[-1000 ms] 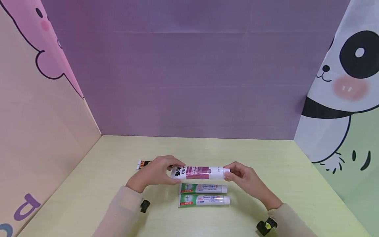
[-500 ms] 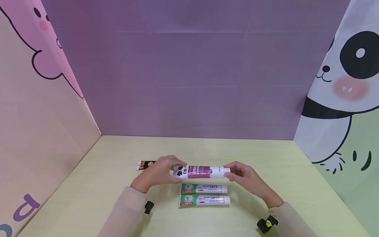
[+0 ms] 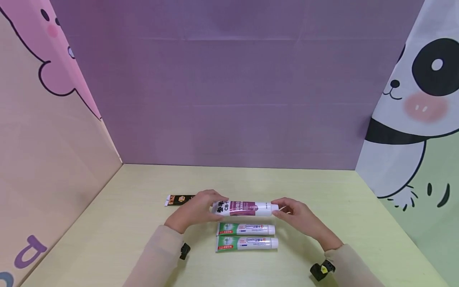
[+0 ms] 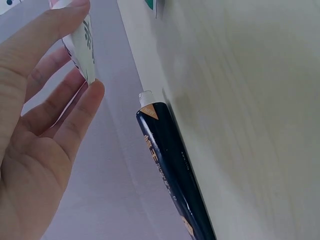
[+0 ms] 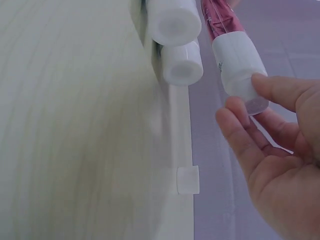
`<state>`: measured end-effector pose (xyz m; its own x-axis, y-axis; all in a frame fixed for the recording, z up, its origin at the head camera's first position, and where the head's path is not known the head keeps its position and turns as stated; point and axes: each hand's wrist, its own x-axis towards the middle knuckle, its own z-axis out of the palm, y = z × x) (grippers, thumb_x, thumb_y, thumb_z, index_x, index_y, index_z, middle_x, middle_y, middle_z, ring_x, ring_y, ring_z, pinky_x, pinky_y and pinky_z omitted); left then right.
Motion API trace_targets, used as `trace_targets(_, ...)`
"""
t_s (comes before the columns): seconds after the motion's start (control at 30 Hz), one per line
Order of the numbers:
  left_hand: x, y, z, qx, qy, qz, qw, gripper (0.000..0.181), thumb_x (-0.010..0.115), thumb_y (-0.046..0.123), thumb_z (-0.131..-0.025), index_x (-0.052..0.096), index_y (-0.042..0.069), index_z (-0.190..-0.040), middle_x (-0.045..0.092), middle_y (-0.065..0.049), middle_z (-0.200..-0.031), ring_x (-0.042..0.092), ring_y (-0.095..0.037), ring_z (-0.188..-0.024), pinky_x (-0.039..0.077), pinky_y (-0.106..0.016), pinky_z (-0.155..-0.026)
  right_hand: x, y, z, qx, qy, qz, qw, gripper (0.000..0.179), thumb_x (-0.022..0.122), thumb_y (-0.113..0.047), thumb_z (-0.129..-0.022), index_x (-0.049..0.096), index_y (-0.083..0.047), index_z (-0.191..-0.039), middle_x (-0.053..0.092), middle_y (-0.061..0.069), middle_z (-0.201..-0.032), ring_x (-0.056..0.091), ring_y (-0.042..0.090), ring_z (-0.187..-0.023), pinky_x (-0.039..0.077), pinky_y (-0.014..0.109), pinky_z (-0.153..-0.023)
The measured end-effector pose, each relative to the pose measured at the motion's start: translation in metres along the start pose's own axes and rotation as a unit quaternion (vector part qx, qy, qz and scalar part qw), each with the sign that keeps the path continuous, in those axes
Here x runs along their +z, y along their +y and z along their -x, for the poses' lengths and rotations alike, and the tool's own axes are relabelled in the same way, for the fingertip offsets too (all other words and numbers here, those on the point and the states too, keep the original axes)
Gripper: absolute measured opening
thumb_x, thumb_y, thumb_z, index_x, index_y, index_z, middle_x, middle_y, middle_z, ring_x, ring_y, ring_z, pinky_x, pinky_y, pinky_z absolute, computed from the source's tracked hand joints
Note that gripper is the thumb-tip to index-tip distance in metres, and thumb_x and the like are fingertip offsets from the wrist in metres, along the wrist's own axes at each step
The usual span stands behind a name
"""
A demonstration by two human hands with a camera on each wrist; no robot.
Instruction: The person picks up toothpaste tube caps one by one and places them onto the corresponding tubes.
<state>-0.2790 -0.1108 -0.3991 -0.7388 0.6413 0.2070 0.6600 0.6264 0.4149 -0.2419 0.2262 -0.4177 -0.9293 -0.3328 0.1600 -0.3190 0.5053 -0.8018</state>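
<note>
A white toothpaste tube [image 3: 263, 209] with a magenta panel is held level by both hands, over the table. My left hand [image 3: 196, 209] pinches its flat crimped end between thumb and fingers. At the other end, the thumb and fingers of my right hand [image 3: 301, 219] grip the white cap [image 5: 240, 75]. Just nearer to me, two green-and-white toothpaste tubes [image 3: 255, 229] [image 3: 256, 243] lie side by side, caps to the right. A black toothpaste tube [image 4: 172, 167] lies beyond my left hand, which covers part of it in the head view.
The pale wooden table [image 3: 118, 239] meets a purple back wall [image 3: 236, 99]. Side panels with a pink cartoon [image 3: 61, 75] and a panda [image 3: 423, 87] flank it. A small white piece [image 5: 188, 180] shows near the table edge in the right wrist view.
My left hand has slid slightly right with its end of the white-and-magenta tube, uncovering more of the black tube. My right hand stays almost in place on the cap.
</note>
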Motion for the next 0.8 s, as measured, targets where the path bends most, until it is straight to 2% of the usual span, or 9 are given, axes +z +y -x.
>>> trace_targets(0.3, 0.010, -0.003, -0.003, -0.034, -0.019, 0.010, 0.9992, 0.049, 0.082, 0.022, -0.083, 0.068, 0.009, -0.129, 0.065, -0.009, -0.122, 0.060, -0.024, -0.111, 0.050, -0.041, -0.095, 0.005, 0.006, -0.004, 0.001, -0.011, 0.030, 0.9995, 0.032, 0.069, -0.016, -0.095, 0.066, 0.002, -0.122, 0.068, 0.007, -0.106, 0.063, 0.019, -0.089, 0.053, 0.028, -0.071)
trace_targets(0.8, 0.020, -0.008, -0.004, -0.033, -0.046, 0.037, 0.9977, 0.045, 0.079, 0.015, -0.086, 0.068, 0.004, -0.128, 0.066, -0.010, -0.123, 0.060, -0.023, -0.113, 0.051, -0.040, -0.094, 0.012, 0.013, -0.006, 0.027, -0.036, 0.049, 0.9978, 0.025, 0.067, -0.011, -0.096, 0.066, 0.001, -0.118, 0.067, 0.003, -0.098, 0.060, 0.017, -0.085, 0.051, 0.030, -0.069)
